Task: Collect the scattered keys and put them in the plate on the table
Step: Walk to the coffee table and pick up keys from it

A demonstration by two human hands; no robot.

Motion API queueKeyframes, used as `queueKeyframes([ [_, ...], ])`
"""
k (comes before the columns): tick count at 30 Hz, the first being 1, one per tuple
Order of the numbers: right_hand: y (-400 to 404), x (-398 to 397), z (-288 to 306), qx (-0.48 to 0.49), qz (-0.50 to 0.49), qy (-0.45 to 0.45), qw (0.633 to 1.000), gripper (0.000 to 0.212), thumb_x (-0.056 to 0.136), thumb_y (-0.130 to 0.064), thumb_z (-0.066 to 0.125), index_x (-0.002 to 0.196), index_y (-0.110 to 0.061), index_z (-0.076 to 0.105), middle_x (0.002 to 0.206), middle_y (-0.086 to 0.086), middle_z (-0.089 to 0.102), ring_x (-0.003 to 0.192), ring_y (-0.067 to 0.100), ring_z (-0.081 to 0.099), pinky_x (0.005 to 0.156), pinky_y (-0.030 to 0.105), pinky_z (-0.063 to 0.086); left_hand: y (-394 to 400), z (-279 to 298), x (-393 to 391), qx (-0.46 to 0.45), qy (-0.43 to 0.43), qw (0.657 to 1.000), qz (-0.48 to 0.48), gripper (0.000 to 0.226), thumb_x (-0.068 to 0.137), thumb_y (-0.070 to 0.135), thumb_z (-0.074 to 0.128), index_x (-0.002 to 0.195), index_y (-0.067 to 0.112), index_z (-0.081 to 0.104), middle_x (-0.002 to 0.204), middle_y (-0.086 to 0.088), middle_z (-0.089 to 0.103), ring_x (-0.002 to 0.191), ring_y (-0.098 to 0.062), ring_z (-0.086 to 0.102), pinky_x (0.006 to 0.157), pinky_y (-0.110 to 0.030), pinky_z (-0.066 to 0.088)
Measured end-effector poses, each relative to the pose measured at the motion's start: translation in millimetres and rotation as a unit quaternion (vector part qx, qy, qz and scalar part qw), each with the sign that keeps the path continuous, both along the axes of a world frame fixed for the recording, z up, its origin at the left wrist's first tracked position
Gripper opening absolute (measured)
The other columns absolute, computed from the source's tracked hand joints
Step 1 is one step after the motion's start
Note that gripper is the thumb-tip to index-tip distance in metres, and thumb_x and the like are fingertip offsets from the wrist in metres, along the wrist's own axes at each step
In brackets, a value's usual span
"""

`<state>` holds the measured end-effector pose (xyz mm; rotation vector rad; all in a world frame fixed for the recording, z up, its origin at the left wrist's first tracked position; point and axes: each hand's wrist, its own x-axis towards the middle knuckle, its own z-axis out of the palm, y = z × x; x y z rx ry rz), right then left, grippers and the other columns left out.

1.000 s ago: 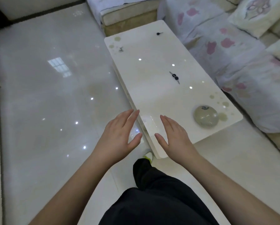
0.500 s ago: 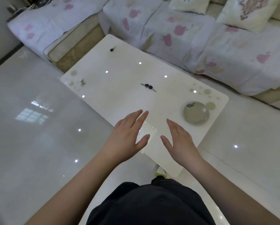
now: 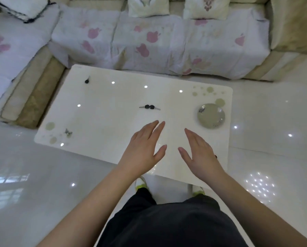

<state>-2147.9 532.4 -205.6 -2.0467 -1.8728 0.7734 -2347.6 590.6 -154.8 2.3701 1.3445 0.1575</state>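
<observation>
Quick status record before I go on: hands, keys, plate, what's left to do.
left hand: open, empty, above the table's near edge
right hand: open, empty, beside the left
table: white, glossy, in front of the sofa
plate: near the table's right end; one small metallic item at its far-left rim, too small to identify
black key pair: table centre, just beyond the hands
single black key: far-left corner
silver keys: near-left corner
progress: three key groups lie outside the plate
</observation>
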Motion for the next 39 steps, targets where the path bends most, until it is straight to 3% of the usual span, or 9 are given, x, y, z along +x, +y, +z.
queueKeyframes([
  [8,24,-98,20,0.031,-0.036,0.0,0.999,0.065,0.096,-0.05,0.033,0.151,-0.022,0.015,0.156,-0.001,0.027,0.141,0.014,0.024,0.111,0.027,0.014,55,-1,-89,-0.01,0.007,0.998,-0.061,0.063,0.094,0.037,0.049,0.149,0.016,0.026,0.153,-0.01,0.034,0.139,-0.025,0.032,0.108,-0.044,0.033],
  [18,15,-82,-1,-0.004,-0.137,0.009,0.991,0.058,0.098,-0.039,0.043,0.149,-0.015,0.027,0.151,0.002,0.037,0.138,0.016,0.033,0.112,0.029,0.023,72,-29,-68,-0.021,-0.029,0.989,-0.143,0.063,0.094,0.036,0.05,0.149,0.015,0.028,0.151,-0.011,0.037,0.137,-0.025,0.036,0.106,-0.044,0.037],
  [25,7,-23,-82,-0.032,-0.262,0.051,0.963,0.05,0.096,-0.032,0.049,0.143,-0.015,0.04,0.138,0.004,0.051,0.125,0.02,0.049,0.103,0.04,0.041,94,-75,-26,-0.021,-0.019,0.986,-0.163,0.062,0.093,0.031,0.053,0.148,0.015,0.031,0.149,-0.009,0.04,0.135,-0.024,0.039,0.105,-0.038,0.035],
  [30,10,38,-163,-0.089,-0.386,0.098,0.913,0.042,0.096,-0.029,0.05,0.136,-0.019,0.048,0.128,0.0,0.056,0.108,0.014,0.057,0.092,0.034,0.047,109,-134,12,-0.02,-0.012,0.988,-0.152,0.062,0.091,0.027,0.056,0.147,0.014,0.033,0.148,-0.009,0.042,0.133,-0.025,0.041,0.104,-0.037,0.034],
  [33,9,72,-210,-0.133,-0.447,0.112,0.878,0.038,0.094,-0.021,0.053,0.132,-0.013,0.052,0.121,0.01,0.06,0.096,0.024,0.061,0.087,0.038,0.049,118,-178,32,-0.039,0.004,0.988,-0.146,0.064,0.09,0.022,0.059,0.147,0.013,0.032,0.15,-0.011,0.039,0.136,-0.026,0.038,0.105,-0.04,0.034],
  [39,8,112,-301,-0.227,-0.504,0.101,0.827,0.049,0.092,-0.021,0.055,0.138,-0.01,0.041,0.127,0.023,0.048,0.102,0.04,0.056,0.083,0.04,0.046,148,-270,44,-0.055,0.046,0.99,-0.12,0.063,0.09,0.021,0.057,0.147,0.013,0.032,0.149,-0.012,0.039,0.136,-0.026,0.038,0.104,-0.041,0.036],
])
